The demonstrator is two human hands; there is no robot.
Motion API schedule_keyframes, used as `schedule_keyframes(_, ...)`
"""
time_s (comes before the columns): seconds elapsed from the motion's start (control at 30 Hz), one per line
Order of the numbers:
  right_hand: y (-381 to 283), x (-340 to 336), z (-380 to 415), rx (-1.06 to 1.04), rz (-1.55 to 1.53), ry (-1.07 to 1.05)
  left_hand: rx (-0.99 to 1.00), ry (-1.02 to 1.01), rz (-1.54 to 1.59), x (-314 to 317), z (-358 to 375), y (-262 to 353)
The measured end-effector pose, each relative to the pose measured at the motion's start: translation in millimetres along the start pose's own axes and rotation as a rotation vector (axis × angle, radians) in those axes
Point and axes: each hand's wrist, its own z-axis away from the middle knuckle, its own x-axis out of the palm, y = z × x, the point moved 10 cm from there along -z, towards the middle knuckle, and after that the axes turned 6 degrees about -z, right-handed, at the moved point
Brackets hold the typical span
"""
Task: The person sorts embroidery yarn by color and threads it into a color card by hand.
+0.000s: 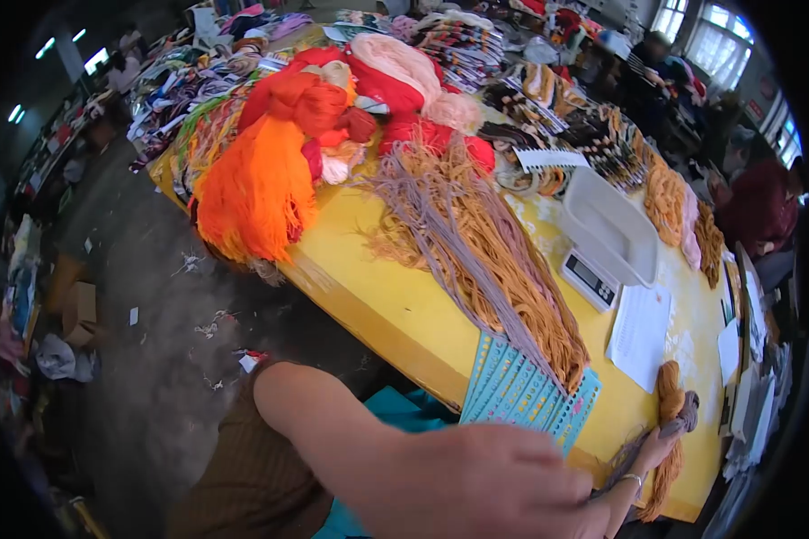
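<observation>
My left hand (503,481) is large and blurred at the bottom centre, just in front of teal cards with rows of holes (521,386); its fingers are smeared, and what they hold, if anything, cannot be made out. At the lower right my right hand (658,449), with a bracelet at the wrist, is closed round a tan skein (670,404) and a grey-purple skein (689,411). Long tan and grey-purple threads (485,260) stretch over the yellow table (386,296) and end on the cards.
Orange yarn (256,189) hangs over the table's left edge, beside red and pink bundles (395,67). A scale with a white tray (611,225) and a printed sheet (640,337) lie right of the threads. A person in dark red (760,211) is at the right.
</observation>
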Motion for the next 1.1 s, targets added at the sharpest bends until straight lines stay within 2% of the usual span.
schedule_keyframes(0.07, -3, 0, -1, 0.025, 0.002, -0.019, -0.097, -0.167, -0.054, 24, 19, -34)
schedule_keyframes(0.13, -1, -1, 0, 0.018, 0.036, -0.025, -0.195, -0.211, -0.166, 11, 36, -101)
schedule_keyframes(0.17, -1, -2, 0, 0.021, 0.029, -0.017, -0.174, -0.178, -0.361, -7, 51, -133)
schedule_keyframes(0.2, -1, -2, 1, 0.027, 0.021, -0.024, -0.34, -0.176, -0.429, -37, 60, -174)
schedule_keyframes(0.27, -1, 0, 3, 0.041, 0.013, -0.029, -0.482, -0.018, -0.565, -117, 93, -257)
schedule_keyframes(0.3, -2, 0, 2, 0.036, 0.007, -0.026, -0.488, -0.027, -0.761, -161, 101, -282)
schedule_keyframes(0.37, -3, -1, 0, 0.041, 0.012, -0.018, -0.87, 0.276, -0.884, -275, 156, -341)
schedule_keyframes(0.4, -9, 1, 0, -0.003, 0.028, -0.025, -0.761, 0.163, -1.173, -316, 169, -362)
schedule_keyframes(0.43, -8, -1, 2, -0.033, 0.052, -0.025, -0.99, 0.144, -1.078, -356, 198, -394)
schedule_keyframes(0.47, -1, 2, 2, 0.004, 0.089, -0.043, -1.109, 0.246, -0.88, -367, 211, -400)
schedule_keyframes(0.57, -5, -3, 4, 0.075, 0.084, -0.048, -1.12, 0.028, -1.161, -404, 240, -438)
schedule_keyframes(0.6, -15, -5, 4, -0.05, 0.066, 0.007, -1.182, 0.06, -1.208, -415, 259, -448)
schedule_keyframes(0.63, -27, -3, 2, -0.064, 0.063, -0.004, -1.314, 0.086, -0.961, -401, 257, -443)
schedule_keyframes(0.67, -25, -4, 3, 0.009, 0.052, -0.033, -1.436, 0.107, -0.698, -379, 256, -438)
schedule_keyframes(0.7, -21, -10, 7, 0.088, 0.053, -0.062, -1.442, 0.121, -0.523, -370, 261, -444)
schedule_keyframes(0.77, -16, -9, 6, 0.055, 0.088, -0.04, -1.452, 0.195, -0.388, -372, 273, -455)
schedule_keyframes(0.83, -21, -9, 7, 0.018, 0.109, 0.004, -1.449, 0.164, -0.434, -387, 293, -472)
schedule_keyframes(0.9, -23, -7, 6, 0.006, 0.099, 0.002, -1.311, 0.093, -0.899, -414, 285, -470)
schedule_keyframes(0.97, -15, -6, 3, -0.004, 0.088, 0.012, -1.28, 0.093, -1.02, -420, 287, -469)
schedule_keyframes(1.03, -11, -2, 1, 0.015, 0.108, 0.015, -1.268, 0.663, -0.91, -441, 298, -439)
schedule_keyframes(1.07, -9, -2, 0, 0.011, 0.099, 0.017, -1.221, 0.879, -0.797, -445, 306, -425)
schedule_keyframes(1.1, -8, -2, -1, 0.033, 0.093, -0.012, -1.12, 1.005, -0.697, -472, 332, -426)
